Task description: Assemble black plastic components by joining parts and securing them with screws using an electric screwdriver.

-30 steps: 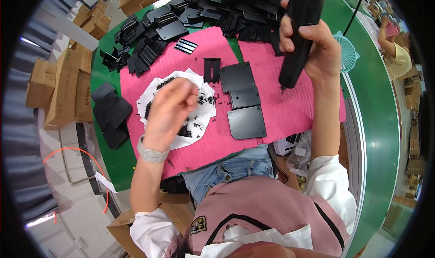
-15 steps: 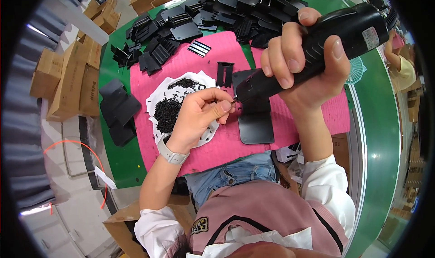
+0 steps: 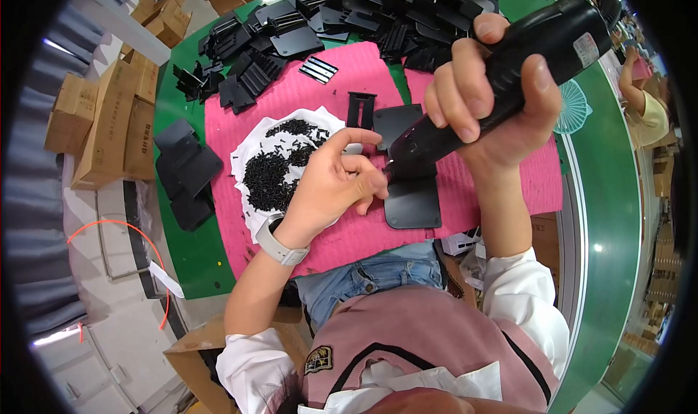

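Note:
My right hand (image 3: 494, 98) is wrapped round a thick black electric screwdriver (image 3: 538, 47), its nose slanting down to the left. The tip points at a black plastic bracket (image 3: 411, 203) with flat plates, lying on the pink foam mat. A small screw or bit shows at the tip, too small to tell which. Close to the left of that tip is my left hand (image 3: 334, 185), index finger lifted away from the thumb and the others bent; I see nothing held. Beside it, a white cloth-lined dish (image 3: 247, 141) holds many small black screws (image 3: 267, 181).
Black plastic parts (image 3: 291, 39) are heaped along the far side of the green table (image 3: 185, 265). More black plates (image 3: 190, 181) sit at the left. A slotted black piece (image 3: 360, 109) and a small striped part (image 3: 318, 69) rest on the pink mat (image 3: 327, 254). Cardboard boxes (image 3: 109, 123) stand beyond.
My left thumb and index finger, pinched at the screwdriver's tip before, have parted and drawn slightly left. The screwdriver's nose has shifted a little right and tilts more steeply.

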The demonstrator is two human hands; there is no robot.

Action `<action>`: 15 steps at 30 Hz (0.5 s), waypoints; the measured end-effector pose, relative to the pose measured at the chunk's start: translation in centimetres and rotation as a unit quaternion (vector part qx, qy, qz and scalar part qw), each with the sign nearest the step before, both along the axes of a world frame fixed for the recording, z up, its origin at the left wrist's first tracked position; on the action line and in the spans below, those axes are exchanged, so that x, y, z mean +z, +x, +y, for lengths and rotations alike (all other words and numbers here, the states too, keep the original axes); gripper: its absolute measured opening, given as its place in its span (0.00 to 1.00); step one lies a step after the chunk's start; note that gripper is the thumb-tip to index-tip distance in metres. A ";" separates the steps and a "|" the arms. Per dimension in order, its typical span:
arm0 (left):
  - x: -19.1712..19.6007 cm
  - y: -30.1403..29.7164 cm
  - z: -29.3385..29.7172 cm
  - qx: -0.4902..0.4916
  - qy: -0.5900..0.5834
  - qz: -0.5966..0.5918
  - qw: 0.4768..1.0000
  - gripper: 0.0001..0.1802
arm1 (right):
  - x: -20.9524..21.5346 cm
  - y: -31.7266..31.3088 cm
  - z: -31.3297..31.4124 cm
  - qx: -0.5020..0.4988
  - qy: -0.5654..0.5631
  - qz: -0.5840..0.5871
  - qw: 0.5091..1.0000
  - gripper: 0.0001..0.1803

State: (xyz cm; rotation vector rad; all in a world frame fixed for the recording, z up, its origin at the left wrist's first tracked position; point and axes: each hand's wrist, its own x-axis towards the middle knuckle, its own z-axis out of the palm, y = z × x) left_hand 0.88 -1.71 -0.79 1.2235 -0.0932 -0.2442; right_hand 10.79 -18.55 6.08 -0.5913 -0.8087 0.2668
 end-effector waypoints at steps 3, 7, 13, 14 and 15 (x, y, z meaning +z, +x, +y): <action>0.3 0.7 -0.3 0.072 0.115 0.077 0.988 0.29 | -0.1 -0.2 -0.2 -0.023 -0.070 -0.040 0.996 0.21; -0.4 1.3 -0.4 0.018 0.221 0.079 0.972 0.26 | -0.3 -0.8 -0.3 -0.053 -0.185 -0.073 0.979 0.26; -0.8 2.3 -1.0 0.018 0.203 0.069 0.977 0.17 | -0.9 -1.3 0.7 -0.077 -0.214 -0.069 0.971 0.24; -0.7 2.3 -1.1 0.025 0.179 0.071 0.981 0.14 | -0.9 -1.5 0.8 -0.080 -0.230 -0.076 0.967 0.23; -0.9 2.4 -1.1 0.026 0.179 0.071 0.981 0.14 | -0.9 -1.6 1.0 -0.084 -0.247 -0.082 0.962 0.22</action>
